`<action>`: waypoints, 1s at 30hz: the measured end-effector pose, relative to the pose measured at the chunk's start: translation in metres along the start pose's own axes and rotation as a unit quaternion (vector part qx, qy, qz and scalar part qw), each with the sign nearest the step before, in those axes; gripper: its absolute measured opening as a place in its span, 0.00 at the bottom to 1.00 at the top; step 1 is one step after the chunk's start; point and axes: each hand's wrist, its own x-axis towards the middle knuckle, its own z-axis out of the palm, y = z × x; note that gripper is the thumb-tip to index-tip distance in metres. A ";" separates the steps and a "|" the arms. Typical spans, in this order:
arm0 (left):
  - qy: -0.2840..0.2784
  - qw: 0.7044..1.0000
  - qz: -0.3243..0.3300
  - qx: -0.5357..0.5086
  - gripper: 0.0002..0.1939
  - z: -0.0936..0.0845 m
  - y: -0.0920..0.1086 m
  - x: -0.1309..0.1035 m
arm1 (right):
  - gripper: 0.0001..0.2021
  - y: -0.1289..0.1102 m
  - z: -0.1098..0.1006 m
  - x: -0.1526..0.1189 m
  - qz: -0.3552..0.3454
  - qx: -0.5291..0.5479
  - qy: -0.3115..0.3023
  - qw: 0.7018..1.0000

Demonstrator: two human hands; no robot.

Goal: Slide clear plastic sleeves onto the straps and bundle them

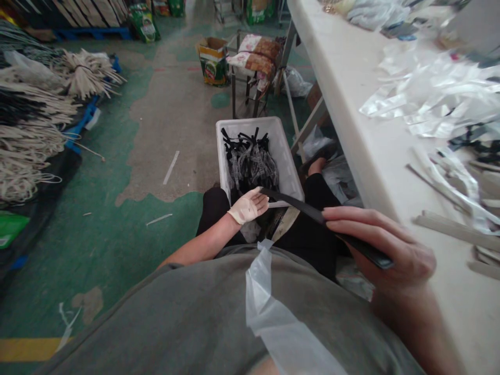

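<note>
A black strap [295, 202] stretches between my two hands over the near rim of a white plastic bin [287, 151]. My left hand [249, 207], in a pale glove, is palm up with the strap's far end pinched at its thumb and fingertips. On the right, my bare right hand [390, 247] is closed around the strap, whose near end shows below the fingers. Inside the bin lies a tangled heap of black straps [252, 159], some with a grey, translucent look. The bin stands just in front of my knees.
A white table [339, 104] runs along my right, bearing shiny white strips [437, 94] and grey flat strips [461, 229]. Bundles of cream cord [23, 135] lie at left. Ahead are a stool with cushions [260, 52] and a cardboard box [214, 60]. Translucent plastic [273, 312] hangs over my shirt.
</note>
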 end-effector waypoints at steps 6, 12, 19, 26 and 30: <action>-0.026 0.999 -0.032 0.022 0.09 0.003 -0.006 -0.001 | 0.14 -0.003 0.003 0.001 -0.019 0.021 -0.067 0.997; -0.043 0.995 -0.053 0.075 0.09 0.010 -0.017 -0.006 | 0.16 0.035 0.052 0.001 -0.040 0.050 -0.024 0.998; -0.060 0.987 -0.086 0.119 0.14 0.012 -0.021 -0.011 | 0.15 0.044 0.079 -0.002 -0.036 0.096 0.042 0.994; -0.141 0.985 -0.078 0.064 0.23 0.008 -0.014 -0.010 | 0.17 0.038 0.073 -0.011 -0.054 0.100 0.058 0.992; -0.119 0.985 -0.110 0.058 0.34 -0.002 -0.012 0.002 | 0.17 0.037 0.072 -0.014 -0.058 0.110 0.062 0.990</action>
